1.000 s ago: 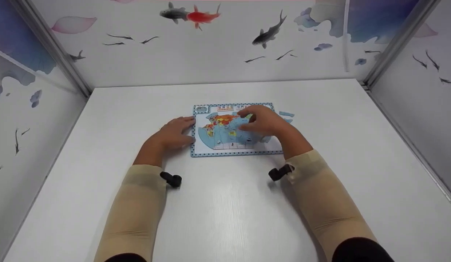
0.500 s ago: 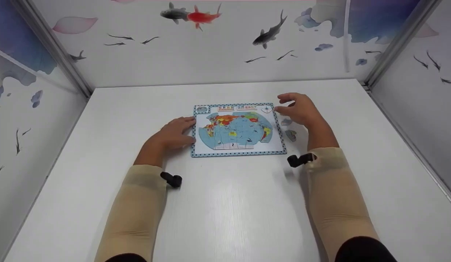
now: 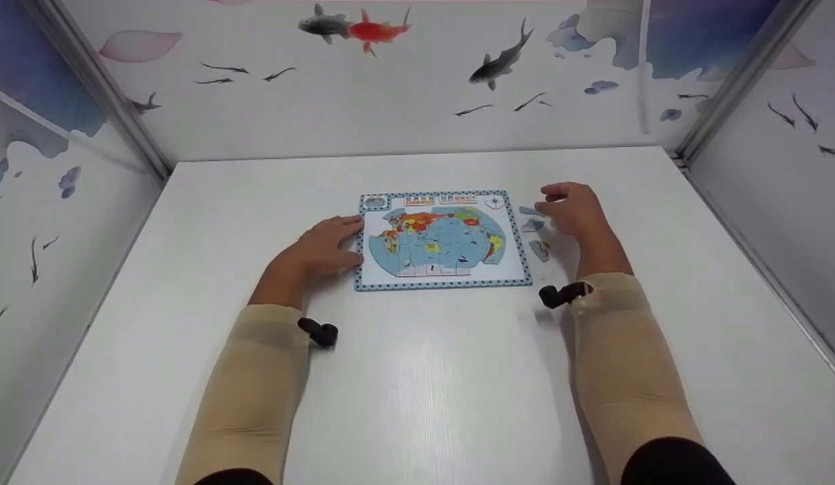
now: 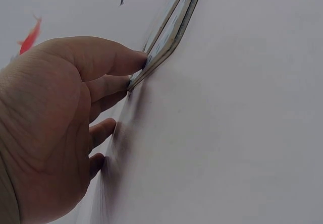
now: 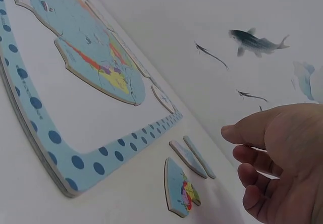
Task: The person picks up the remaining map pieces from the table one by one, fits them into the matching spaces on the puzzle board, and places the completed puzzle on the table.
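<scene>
A world map puzzle board (image 3: 444, 284) with a blue dotted border lies in mid-table, many map pieces (image 3: 451, 236) joined in its white recess. My left hand (image 3: 321, 247) rests at its left edge; in the left wrist view the thumb and fingers (image 4: 108, 57) touch that edge (image 4: 174, 37). Off the board's right side lie three loose puzzle pieces: one with colored land (image 5: 180, 188), a pale blue one (image 5: 187, 158) and a narrow blue strip (image 5: 199, 157). Beside the strip hovers my right hand (image 3: 571, 205), fingers loosely bent, nothing visible between them.
The white table (image 3: 417, 384) meets a back wall (image 3: 417, 114) printed with fish. Side walls (image 3: 781, 168) close in left and right. Black wrist cameras (image 3: 317, 333) sit on both sleeves.
My right hand has moved from above the map rightward to beside the loose pieces, then slightly farther right and down. The left hand and the board stay put.
</scene>
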Motion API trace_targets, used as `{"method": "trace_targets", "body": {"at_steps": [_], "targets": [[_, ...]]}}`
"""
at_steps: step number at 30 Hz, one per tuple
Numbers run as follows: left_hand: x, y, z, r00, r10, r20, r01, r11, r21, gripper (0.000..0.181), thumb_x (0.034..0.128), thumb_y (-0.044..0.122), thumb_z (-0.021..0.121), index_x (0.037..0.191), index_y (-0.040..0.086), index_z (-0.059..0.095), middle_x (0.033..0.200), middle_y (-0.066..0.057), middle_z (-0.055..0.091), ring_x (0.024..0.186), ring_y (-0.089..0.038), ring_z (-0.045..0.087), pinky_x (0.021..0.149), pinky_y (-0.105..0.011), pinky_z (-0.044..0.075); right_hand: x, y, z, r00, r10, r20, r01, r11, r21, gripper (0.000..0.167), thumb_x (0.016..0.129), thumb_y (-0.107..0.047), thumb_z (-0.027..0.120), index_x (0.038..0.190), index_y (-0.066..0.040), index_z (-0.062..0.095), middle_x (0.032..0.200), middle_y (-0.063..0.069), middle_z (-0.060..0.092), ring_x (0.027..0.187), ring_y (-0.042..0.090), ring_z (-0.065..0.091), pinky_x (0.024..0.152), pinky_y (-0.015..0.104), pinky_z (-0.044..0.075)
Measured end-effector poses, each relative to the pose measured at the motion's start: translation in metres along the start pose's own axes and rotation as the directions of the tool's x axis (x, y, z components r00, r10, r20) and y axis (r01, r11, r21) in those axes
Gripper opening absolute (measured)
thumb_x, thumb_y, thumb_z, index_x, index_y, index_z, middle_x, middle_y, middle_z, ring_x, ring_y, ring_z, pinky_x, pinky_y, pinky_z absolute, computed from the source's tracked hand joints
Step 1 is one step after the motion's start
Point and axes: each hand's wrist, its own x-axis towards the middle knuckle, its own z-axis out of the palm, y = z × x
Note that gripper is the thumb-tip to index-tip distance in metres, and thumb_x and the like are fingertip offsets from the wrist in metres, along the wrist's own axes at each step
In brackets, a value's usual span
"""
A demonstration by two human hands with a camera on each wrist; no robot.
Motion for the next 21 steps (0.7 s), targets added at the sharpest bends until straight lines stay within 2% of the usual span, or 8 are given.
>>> {"method": "trace_targets", "body": {"at_steps": [3,11,17,21], "targets": [[0.000,0.001,0.000,1.000,-0.007,0.000,0.007,1.000,0.000,0.079,0.0987,0.045,0.062,0.170,0.040,0.028,0.181,0.012,0.020,0.171,-0.026,0.007,0.137,-0.062,0.012,0.002,0.005,0.000,1.000,0.020,0.004,-0.020,1.000,0.024,0.056,0.104,-0.027,0.069,0.157,-0.016,0.053,0.162,0.014,0.051,0.146,0.034,0.050,0.125,0.051,0.045],[-0.003,0.004,-0.001,1.000,0.008,-0.002,-0.008,1.000,-0.006,0.079,0.0984,0.041,0.062,0.170,0.035,0.030,0.180,0.011,0.022,0.171,-0.027,0.009,0.137,-0.061,0.014,0.005,0.017,0.004,1.000,0.003,0.023,-0.002,1.000,-0.011,0.054,0.104,-0.023,0.068,0.156,-0.014,0.054,0.164,0.016,0.048,0.150,0.036,0.047,0.127,0.053,0.041],[-0.003,0.002,-0.001,1.000,0.001,-0.008,-0.001,1.000,-0.013,0.079,0.0986,0.043,0.063,0.170,0.037,0.030,0.180,0.012,0.021,0.171,-0.026,0.008,0.137,-0.061,0.014,0.005,0.019,0.008,0.999,0.031,0.042,-0.029,0.999,-0.033,0.051,0.108,-0.026,0.062,0.158,-0.019,0.053,0.164,0.014,0.048,0.145,0.035,0.048,0.128,0.055,0.039],[-0.002,0.002,-0.001,1.000,0.006,-0.001,-0.006,1.000,-0.004,0.079,0.0989,0.043,0.062,0.170,0.037,0.029,0.181,0.010,0.020,0.171,-0.028,0.007,0.137,-0.063,0.013,0.004,0.017,0.011,0.999,0.014,0.050,-0.013,1.000,-0.021,0.049,0.109,-0.025,0.060,0.157,-0.017,0.054,0.163,0.015,0.049,0.144,0.035,0.050,0.128,0.054,0.041]]}}
